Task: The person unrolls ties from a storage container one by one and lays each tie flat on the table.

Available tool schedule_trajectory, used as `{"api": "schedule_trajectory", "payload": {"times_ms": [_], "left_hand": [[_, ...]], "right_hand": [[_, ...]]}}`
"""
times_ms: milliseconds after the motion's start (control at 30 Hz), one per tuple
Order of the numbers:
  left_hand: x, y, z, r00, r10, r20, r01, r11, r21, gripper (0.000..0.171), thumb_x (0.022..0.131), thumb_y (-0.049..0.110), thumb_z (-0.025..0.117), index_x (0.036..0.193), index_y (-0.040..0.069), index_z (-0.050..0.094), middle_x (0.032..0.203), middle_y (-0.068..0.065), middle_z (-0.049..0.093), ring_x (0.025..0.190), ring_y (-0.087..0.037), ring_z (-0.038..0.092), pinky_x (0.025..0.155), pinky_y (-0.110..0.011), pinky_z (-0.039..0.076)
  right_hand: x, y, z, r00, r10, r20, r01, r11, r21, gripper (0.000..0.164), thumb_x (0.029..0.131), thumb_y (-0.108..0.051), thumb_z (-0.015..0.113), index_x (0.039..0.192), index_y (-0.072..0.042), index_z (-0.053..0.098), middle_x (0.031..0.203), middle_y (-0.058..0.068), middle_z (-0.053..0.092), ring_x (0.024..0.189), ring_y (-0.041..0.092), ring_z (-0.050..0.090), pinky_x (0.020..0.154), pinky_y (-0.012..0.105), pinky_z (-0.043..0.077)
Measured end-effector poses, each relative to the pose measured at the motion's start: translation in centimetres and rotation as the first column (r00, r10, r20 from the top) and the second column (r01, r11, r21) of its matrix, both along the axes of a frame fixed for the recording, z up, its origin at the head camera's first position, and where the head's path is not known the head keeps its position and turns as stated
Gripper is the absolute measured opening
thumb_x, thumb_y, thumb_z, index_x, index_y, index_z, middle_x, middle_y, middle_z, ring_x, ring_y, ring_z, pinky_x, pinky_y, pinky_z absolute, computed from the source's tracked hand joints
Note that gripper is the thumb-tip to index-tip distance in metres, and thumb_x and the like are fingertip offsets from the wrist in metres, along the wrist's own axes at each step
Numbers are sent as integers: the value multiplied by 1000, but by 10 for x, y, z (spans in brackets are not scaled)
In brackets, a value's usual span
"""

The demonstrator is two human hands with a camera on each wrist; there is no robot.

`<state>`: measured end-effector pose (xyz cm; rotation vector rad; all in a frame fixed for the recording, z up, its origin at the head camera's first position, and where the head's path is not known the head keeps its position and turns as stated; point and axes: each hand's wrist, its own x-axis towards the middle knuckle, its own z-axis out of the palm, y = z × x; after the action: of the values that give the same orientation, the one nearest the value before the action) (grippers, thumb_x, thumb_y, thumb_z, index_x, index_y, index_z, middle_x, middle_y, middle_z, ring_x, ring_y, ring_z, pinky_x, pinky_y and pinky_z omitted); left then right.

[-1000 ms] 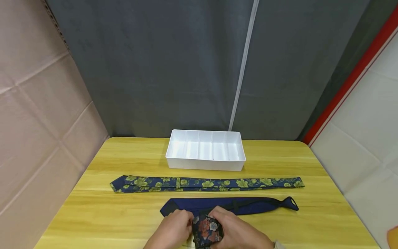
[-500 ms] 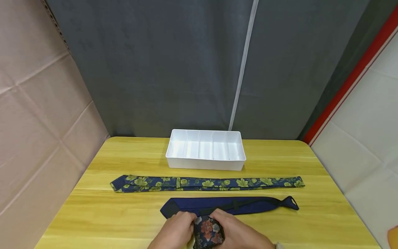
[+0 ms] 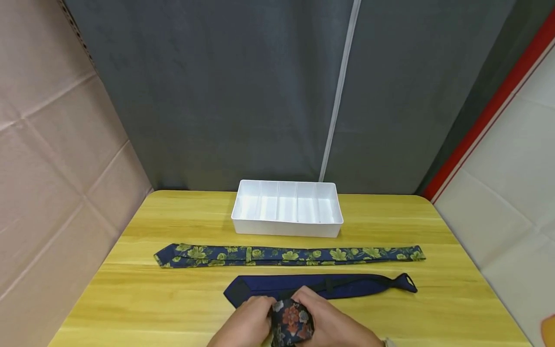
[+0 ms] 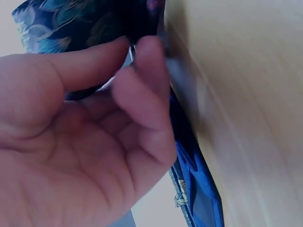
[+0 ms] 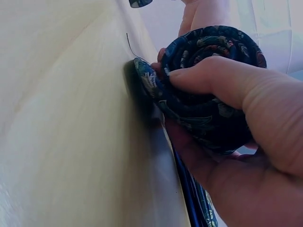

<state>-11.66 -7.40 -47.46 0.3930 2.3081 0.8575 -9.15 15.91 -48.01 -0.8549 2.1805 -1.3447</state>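
A dark necktie with red and grey flowers is rolled into a coil at the front of the table. My right hand grips the coil from the right; in the right wrist view its thumb presses on the coil's spiral end. At the coil's left side is my left hand, its fingers curled and thumb and fingertips pinching at the tie's edge in the left wrist view; the exact contact is partly hidden. Just beyond lies a navy necktie with a looped narrow end, lying flat.
Farther back, a navy necktie with yellow-green flowers lies straight across the wooden table. A white divided box stands near the back edge, before a grey curtain. A thin thread sticks out near the coil.
Both hands stay at the coil. The left hand has shifted slightly right, and the coil has turned and moved slightly right. The other ties and the box have not moved.
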Motion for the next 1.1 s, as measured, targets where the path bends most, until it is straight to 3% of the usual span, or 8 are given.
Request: {"api": "schedule_trajectory", "payload": {"times_ms": [267,367,433,600,667,733,900,1100], "left_hand": [[5,2,6,999,45,-20,-44,998,44,21,96,3,60,116,7,69,103,-6,71,103,-32,70,88,-54,55],[8,1,7,998,59,-12,-59,997,59,13,95,2,59,100,10,68,87,-3,68,83,-25,69,73,-46,53],[5,-3,-11,998,60,3,-60,997,55,13,95,5,60,91,15,68,78,-2,64,70,-21,63,64,-41,48],[5,-6,-19,999,51,10,-51,998,34,18,92,8,64,77,18,62,70,-2,57,57,-18,52,56,-35,38],[11,-4,0,999,49,-16,-49,999,12,18,92,7,65,77,16,61,69,-1,57,58,-18,52,57,-36,39],[13,-4,6,998,50,-31,-50,999,-6,17,92,8,66,77,16,61,70,0,57,59,-18,53,57,-35,40],[14,-4,8,998,50,-48,-51,998,-28,16,92,11,68,78,16,63,70,1,58,59,-18,54,58,-37,42],[14,-6,5,997,53,-59,-55,998,-23,16,90,10,69,75,17,66,68,3,60,59,-16,56,59,-37,46]], "right_hand": [[1,1,2,998,-33,-58,33,999,4,54,89,-37,80,134,-31,51,126,-6,53,113,2,54,93,28,50],[1,2,0,1000,-22,-16,22,1000,1,55,88,-35,81,134,-30,51,126,-6,53,113,2,55,93,26,50],[1,3,1,999,-8,45,8,1000,-3,55,89,-34,80,134,-30,50,126,-5,53,113,2,55,92,25,50],[1,5,3,991,-3,134,-5,998,58,51,92,-36,77,135,-33,49,125,-7,52,110,1,52,88,26,49],[1,4,3,993,-16,119,4,995,95,55,91,-41,77,137,-34,48,124,-8,52,108,1,52,87,26,50],[1,2,6,994,-33,105,20,993,120,62,90,-45,77,142,-32,46,126,-8,52,109,1,53,87,25,51],[1,-3,13,996,-57,63,46,987,156,74,87,-48,78,149,-29,43,135,-7,52,118,2,53,90,24,51],[2,0,15,994,-77,80,63,983,170,65,86,-48,79,142,-31,50,130,-7,57,110,0,55,85,24,52]]}}
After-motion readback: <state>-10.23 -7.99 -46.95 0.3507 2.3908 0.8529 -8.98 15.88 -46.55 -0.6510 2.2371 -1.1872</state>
